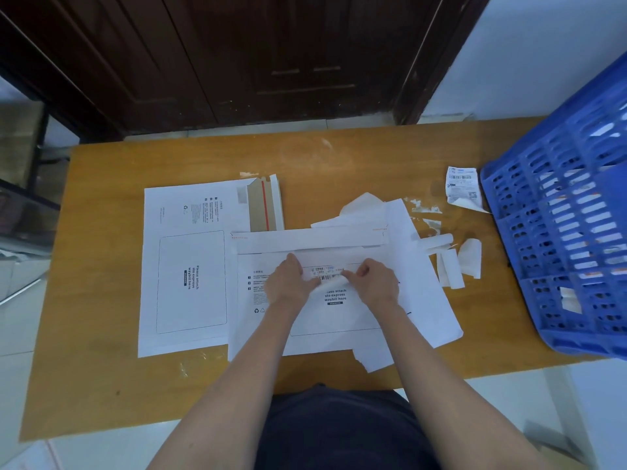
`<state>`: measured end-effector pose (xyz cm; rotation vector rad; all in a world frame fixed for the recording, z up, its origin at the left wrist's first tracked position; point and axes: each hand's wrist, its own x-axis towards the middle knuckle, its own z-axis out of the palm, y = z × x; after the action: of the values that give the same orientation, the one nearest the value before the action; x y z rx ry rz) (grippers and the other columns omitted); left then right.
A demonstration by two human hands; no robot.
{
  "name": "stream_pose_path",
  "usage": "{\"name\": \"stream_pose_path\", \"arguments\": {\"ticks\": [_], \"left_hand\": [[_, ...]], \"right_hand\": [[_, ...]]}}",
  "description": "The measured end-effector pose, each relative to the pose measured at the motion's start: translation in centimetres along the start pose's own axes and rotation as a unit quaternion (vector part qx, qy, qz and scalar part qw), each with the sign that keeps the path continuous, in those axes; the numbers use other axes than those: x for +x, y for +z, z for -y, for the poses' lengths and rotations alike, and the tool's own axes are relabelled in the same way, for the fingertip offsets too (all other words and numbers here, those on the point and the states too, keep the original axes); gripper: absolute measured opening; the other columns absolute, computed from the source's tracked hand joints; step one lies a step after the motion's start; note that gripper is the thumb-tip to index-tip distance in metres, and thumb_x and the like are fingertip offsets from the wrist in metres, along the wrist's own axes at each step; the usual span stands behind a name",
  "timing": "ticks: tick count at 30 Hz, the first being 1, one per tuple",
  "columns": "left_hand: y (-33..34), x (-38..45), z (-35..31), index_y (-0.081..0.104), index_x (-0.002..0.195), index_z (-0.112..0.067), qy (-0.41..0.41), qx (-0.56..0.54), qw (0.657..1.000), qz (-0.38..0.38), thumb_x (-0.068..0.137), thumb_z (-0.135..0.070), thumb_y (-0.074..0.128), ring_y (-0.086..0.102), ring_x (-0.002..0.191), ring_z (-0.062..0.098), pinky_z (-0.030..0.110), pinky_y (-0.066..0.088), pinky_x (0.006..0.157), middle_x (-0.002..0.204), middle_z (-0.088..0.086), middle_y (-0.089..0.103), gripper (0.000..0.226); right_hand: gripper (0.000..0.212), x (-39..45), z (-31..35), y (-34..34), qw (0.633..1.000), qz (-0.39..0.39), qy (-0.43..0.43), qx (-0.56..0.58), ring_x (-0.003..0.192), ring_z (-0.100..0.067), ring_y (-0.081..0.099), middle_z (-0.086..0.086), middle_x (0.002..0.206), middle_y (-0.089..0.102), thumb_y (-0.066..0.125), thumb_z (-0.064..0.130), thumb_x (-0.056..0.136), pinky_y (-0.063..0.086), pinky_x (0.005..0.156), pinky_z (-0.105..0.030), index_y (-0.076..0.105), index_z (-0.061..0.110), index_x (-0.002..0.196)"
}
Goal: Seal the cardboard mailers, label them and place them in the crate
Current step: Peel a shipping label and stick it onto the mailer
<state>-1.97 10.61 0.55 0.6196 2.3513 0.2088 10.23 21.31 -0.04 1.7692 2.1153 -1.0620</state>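
While both grips pinch the white barcode label [327, 274], we square it over the flat white cardboard mailer [339, 320] waybill box.

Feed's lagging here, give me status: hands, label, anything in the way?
Both hands, left and right, pinching label onto front mailer. Second mailer unsealed. Backing scraps beside crate.
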Motion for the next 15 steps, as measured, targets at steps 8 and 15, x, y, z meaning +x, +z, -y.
{"name": "stream_pose_path", "arguments": {"ticks": [8, 15], "left_hand": [[0.8, -0.9, 0.2, 0.037, 0.117, -0.009, 0.042, 0.017, 0.999, -0.006, 0.081, -0.047, 0.07, 0.059, 0.096, 0.027, 0.034, 0.044, 0.065, 0.115, 0.005, 0.048, 0.061], [1.7, -1.4, 0.8, 0.037, 0.114, -0.007, 0.079, -0.039, 0.996, -0.019, 0.075, -0.035, 0.08, 0.053, 0.099, 0.026, 0.037, 0.05, 0.077, 0.113, 0.008, 0.043, 0.064]], "right_hand": [[0.037, -0.2, 0.3, -0.5, 0.999, 0.05, -0.008, -0.004, 0.076, -0.019, 0.055, 0.001, 0.081, 0.057, 0.075, 0.036, 0.078, 0.042, 0.065, -0.029, 0.042, 0.019, 0.072], [0.034, -0.9, 0.7, -1.1, 0.994, 0.083, -0.002, -0.067, 0.087, -0.021, 0.053, -0.002, 0.101, 0.062, 0.073, 0.03, 0.079, 0.039, 0.076, -0.032, 0.043, 0.019, 0.091]]}}
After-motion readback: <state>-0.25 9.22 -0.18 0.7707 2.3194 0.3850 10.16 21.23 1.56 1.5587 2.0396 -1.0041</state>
